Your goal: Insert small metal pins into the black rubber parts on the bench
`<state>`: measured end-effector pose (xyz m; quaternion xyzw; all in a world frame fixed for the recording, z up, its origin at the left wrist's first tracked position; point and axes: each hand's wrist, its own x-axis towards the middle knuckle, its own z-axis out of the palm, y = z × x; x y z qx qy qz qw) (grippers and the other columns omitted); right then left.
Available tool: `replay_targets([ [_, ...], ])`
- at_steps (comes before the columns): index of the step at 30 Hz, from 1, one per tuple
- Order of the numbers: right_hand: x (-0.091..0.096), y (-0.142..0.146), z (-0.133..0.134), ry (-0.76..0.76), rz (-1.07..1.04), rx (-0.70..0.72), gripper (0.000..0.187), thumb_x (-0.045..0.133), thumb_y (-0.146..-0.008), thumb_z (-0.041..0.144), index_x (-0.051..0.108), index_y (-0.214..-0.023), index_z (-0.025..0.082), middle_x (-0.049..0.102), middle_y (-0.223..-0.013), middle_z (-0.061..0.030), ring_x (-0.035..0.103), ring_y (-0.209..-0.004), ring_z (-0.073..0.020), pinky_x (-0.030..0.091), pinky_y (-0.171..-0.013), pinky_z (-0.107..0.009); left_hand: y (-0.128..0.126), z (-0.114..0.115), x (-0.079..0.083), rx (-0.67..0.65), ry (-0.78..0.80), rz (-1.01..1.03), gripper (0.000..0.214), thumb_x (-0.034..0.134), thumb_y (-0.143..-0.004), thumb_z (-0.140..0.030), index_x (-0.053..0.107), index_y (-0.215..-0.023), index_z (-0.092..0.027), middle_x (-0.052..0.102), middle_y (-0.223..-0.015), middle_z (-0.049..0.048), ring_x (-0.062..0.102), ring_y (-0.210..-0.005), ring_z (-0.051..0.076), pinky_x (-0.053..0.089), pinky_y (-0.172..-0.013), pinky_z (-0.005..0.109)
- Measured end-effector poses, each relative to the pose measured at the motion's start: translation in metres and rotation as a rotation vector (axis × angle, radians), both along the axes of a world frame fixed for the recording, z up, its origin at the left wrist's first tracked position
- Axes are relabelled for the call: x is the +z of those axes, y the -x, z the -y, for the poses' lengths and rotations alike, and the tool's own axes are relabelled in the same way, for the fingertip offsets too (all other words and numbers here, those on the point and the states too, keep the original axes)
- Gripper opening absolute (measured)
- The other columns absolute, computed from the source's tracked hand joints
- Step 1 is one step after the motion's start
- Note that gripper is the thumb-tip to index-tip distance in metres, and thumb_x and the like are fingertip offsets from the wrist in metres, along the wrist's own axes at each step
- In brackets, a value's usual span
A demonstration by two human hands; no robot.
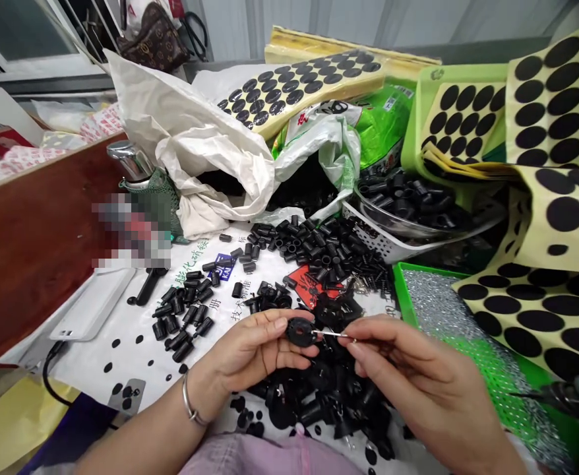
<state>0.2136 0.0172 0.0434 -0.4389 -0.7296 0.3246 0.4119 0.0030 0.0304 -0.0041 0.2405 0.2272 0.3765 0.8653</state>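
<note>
Between the thumb and fingers of my left hand (247, 353) is a small round black plastic part (299, 332) with an opening in its middle. My right hand (413, 366) pinches a thin silvery metal pin (333, 334). The pin's far end meets the right edge of the round part; whether it sits inside cannot be made out. Below both hands lies a heap of mixed black plastic parts (319, 376), some with metal bits. Just beyond them spreads a pile of short black tubes (314, 244) on the white sheet (146, 369).
To the right stands a green tray (405, 290) of small silvery pieces, with a dark pointed tool (561, 396) over it. Sheets of black round stickers (556, 218) hang there. Opened sacks (220, 152) and a white basket (383, 231) stand behind. A brown board (47, 244) borders the left.
</note>
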Motion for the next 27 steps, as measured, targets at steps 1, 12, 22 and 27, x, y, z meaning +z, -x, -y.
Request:
replay_targets([
  [1, -0.001, 0.001, 0.002, -0.028, 0.032, 0.011, 0.011, 0.055, -0.082, 0.019, 0.060, -0.091, 0.023, 0.065, -0.082, 0.0000, 0.063, -0.064, -0.0090, 0.053, -0.055, -0.015, 0.000, 0.001, 0.001, -0.001, -0.002, 0.000, 0.030, 0.051, -0.086, -0.018, 0.056, -0.113, -0.006, 0.068, -0.090, 0.0141, 0.066, -0.087, 0.020, 0.053, -0.077, 0.028],
  [12, -0.001, 0.019, 0.015, -0.332, 0.313, 0.083, 0.017, 0.046, -0.084, 0.012, 0.055, -0.097, 0.019, 0.064, -0.086, -0.0039, 0.063, -0.075, -0.0127, 0.052, -0.065, -0.023, 0.003, 0.016, 0.004, 0.062, -0.036, -0.075, 0.029, 0.059, -0.082, -0.019, 0.059, -0.110, -0.010, 0.067, -0.090, 0.0110, 0.066, -0.083, 0.018, 0.053, -0.077, 0.027],
  [22, -0.008, 0.029, 0.021, -0.243, 0.316, 0.092, 0.014, 0.044, -0.085, 0.012, 0.055, -0.094, 0.017, 0.062, -0.081, -0.0034, 0.061, -0.071, -0.0115, 0.051, -0.062, -0.023, -0.001, 0.018, 0.002, 0.089, -0.046, -0.167, 0.035, 0.074, -0.068, -0.027, 0.064, -0.099, -0.013, 0.066, -0.084, 0.0053, 0.064, -0.070, 0.012, 0.054, -0.068, 0.023],
  [27, -0.012, 0.033, 0.015, -0.217, 0.258, 0.121, 0.017, 0.044, -0.085, 0.011, 0.057, -0.093, 0.018, 0.061, -0.083, -0.0040, 0.060, -0.074, -0.0121, 0.051, -0.062, -0.022, 0.000, 0.017, 0.001, 0.077, -0.048, -0.226, 0.035, 0.073, -0.069, -0.033, 0.064, -0.097, -0.013, 0.064, -0.079, 0.0040, 0.064, -0.068, 0.012, 0.054, -0.066, 0.023],
])
